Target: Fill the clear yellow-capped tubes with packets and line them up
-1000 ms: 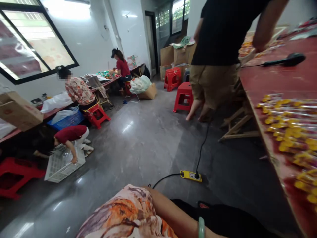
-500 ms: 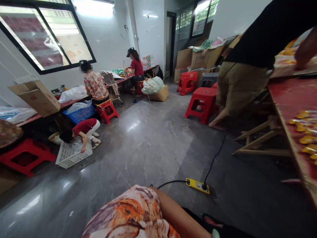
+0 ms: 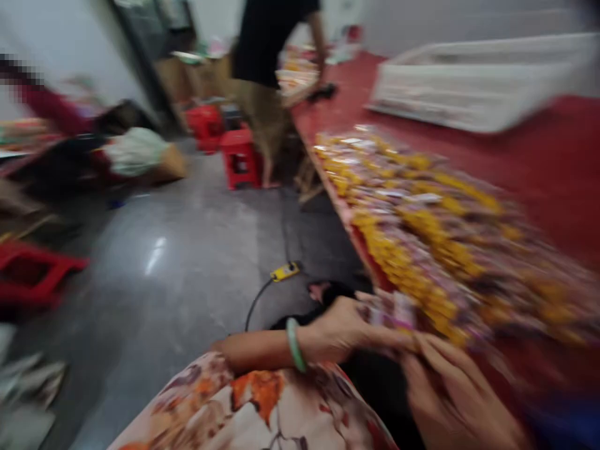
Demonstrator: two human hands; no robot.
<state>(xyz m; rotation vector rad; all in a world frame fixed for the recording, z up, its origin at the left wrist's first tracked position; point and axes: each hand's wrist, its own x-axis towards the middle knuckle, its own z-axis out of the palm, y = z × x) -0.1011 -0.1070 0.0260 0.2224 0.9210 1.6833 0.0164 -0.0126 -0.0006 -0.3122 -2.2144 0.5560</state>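
My left hand point(image 3: 344, 328), with a pale green bangle point(image 3: 295, 345) on its wrist, reaches to the table edge. Its fingers are closed around a small clear-wrapped item point(image 3: 398, 312) with pink, purple and yellow parts. My right hand point(image 3: 457, 387) meets it from the lower right, fingertips pressed together against the left fingers. Whatever the right fingers pinch is hidden and blurred. Just beyond both hands, rows of yellow-ended, clear-wrapped pieces point(image 3: 422, 250) lie on the red table point(image 3: 562, 169).
A white plastic crate point(image 3: 435, 94) sits on the table's far side. A person in a black top point(image 3: 267, 44) leans over the table's far end. Red stools point(image 3: 239, 156) and a yellow power strip point(image 3: 285, 272) with a black cord are on the grey floor.
My view has swung right toward the red table, bringing both hands and the rows of pieces into sight. The child at the floor crate has left the view.
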